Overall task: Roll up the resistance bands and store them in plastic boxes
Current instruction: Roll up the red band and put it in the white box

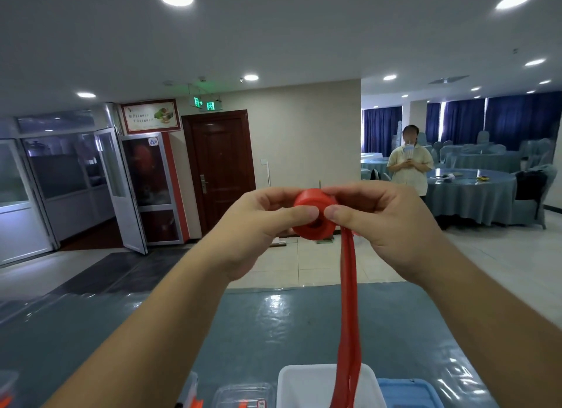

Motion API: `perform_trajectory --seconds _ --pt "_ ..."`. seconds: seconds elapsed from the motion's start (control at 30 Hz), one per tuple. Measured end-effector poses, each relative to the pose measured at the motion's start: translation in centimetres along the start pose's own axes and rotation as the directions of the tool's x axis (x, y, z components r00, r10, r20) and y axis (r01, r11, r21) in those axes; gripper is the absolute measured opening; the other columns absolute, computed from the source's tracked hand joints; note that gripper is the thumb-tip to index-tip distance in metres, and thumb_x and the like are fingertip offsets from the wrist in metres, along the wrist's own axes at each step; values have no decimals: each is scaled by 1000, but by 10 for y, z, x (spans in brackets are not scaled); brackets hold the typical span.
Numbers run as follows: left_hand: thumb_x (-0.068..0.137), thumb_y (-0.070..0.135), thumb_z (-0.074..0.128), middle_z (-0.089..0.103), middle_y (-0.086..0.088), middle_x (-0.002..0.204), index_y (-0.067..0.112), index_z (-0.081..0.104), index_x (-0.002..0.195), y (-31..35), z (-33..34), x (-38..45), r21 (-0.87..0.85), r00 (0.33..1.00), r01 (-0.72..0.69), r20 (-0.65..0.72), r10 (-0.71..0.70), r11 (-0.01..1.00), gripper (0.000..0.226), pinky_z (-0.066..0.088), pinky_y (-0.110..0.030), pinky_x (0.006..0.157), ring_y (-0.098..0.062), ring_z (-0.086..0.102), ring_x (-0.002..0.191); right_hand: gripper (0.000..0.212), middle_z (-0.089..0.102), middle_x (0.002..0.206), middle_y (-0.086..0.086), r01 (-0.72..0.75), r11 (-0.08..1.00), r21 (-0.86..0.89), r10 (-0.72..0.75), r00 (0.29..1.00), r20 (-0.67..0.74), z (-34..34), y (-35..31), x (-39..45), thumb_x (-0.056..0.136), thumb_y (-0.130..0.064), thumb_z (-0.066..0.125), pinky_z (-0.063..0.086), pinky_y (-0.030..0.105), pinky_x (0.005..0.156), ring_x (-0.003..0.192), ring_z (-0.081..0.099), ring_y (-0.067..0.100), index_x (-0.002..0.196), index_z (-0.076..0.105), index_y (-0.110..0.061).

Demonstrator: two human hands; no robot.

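Big hall w/ grey ceiling and round downlights. Dark wood door (219, 170) at 12 o'clock from where the person stands, glass partition doors (121, 191) off at 10, blue curtains (492, 118) at 2. Round banquet table (474, 197) w/ pale cloth at 2 o'clock; another person (411, 164) stands just beside it, holding smth at the chest, can't tell what.

Close in, worktable (273, 325) covered in shiny blue-grey plastic runs under both forearms. At its near edge, 6 o'clock: white plastic box (292, 386), blue box (407, 395) just to its right, clear lidded box (243, 397) to its left.

Both hands raised well above the table. Left hand (258, 225) and right hand (392, 222) hold the red resistance band (313, 217) btwn them, mostly wound into a thick roll. Fingers of both curl round the roll's far side; the thumbs press its near face, tips almost meeting. Loose tail (349, 316) hangs from the roll at 5 o'clock, straight down in front of the white box; its end runs out of view.
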State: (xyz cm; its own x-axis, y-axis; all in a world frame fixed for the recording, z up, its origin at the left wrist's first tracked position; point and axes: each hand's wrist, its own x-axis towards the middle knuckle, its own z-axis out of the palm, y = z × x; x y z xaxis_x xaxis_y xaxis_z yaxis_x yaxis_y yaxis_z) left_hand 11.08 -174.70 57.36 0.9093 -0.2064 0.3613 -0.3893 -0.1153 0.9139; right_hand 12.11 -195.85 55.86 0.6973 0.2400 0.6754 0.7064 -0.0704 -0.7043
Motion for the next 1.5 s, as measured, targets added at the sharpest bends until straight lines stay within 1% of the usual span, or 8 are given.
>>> perform_trajectory --seconds 0.2,0.4,0.6,0.8,1.0,1.2,1.37,1.5 --pt "88 18 72 79 -12 109 2 71 125 -12 16 -1 -309 998 10 -57 -29 951 40 61 -23 81 -20 77 97 31 82 101 -10 -10 997 71 13 999 -45 -2 4 -2 80 -26 77 60 17 81 98 77 7 110 78 -30" --pt "91 10 76 78 -10 112 10 72 121 -7 2 1 63 1000 18 17 -19 998 30 58 -41 102 -25 75 107 30 81 97 -12 -17 997 -79 23 997 77 -13 1 2 83 -18 80 59 16 85 95 77 6 108 78 -33" --pt "88 14 72 78 -13 116 5 68 129 -14 24 0 -345 995 -71 -85 44 936 42 61 -26 86 -23 76 104 43 81 109 -8 9 995 98 -3 998 -60 -6 6 2 77 -30 77 61 26 89 107 75 10 120 76 -28" --pt "87 8 80 78 -3 109 17 71 121 -7 6 3 178 997 -48 62 37 983 36 60 -34 95 -19 75 103 39 81 105 -13 -29 993 -117 43 993 114 -18 2 0 81 -21 81 60 18 88 102 76 5 119 76 -30" --pt "88 -1 74 78 -11 103 0 67 124 -10 23 1 -211 996 -59 -79 43 976 36 62 -26 83 -21 76 93 35 82 101 -4 14 990 137 0 995 -103 -9 7 -5 75 -25 78 63 27 87 99 78 14 110 79 -23" --pt "90 17 76 79 -5 111 12 71 123 -6 9 1 36 999 -6 31 5 999 34 60 -31 94 -19 76 105 29 82 93 -15 -14 1000 -19 14 1000 -7 -13 3 -7 82 -11 81 58 12 80 91 77 2 108 79 -26" --pt "84 20 74 78 -14 111 2 70 124 -14 26 -1 -412 996 -37 -85 2 911 44 61 -25 78 -23 76 99 33 82 100 -3 24 975 222 6 991 -134 -1 5 -3 73 -23 78 61 21 80 97 78 14 105 78 -25" --pt "91 12 74 78 -12 114 8 71 124 -15 17 0 -158 998 -25 -52 17 987 33 62 -33 93 -27 75 108 28 82 97 -9 -12 999 46 13 999 -36 -6 5 -3 82 -14 79 60 18 81 95 78 8 107 79 -26"
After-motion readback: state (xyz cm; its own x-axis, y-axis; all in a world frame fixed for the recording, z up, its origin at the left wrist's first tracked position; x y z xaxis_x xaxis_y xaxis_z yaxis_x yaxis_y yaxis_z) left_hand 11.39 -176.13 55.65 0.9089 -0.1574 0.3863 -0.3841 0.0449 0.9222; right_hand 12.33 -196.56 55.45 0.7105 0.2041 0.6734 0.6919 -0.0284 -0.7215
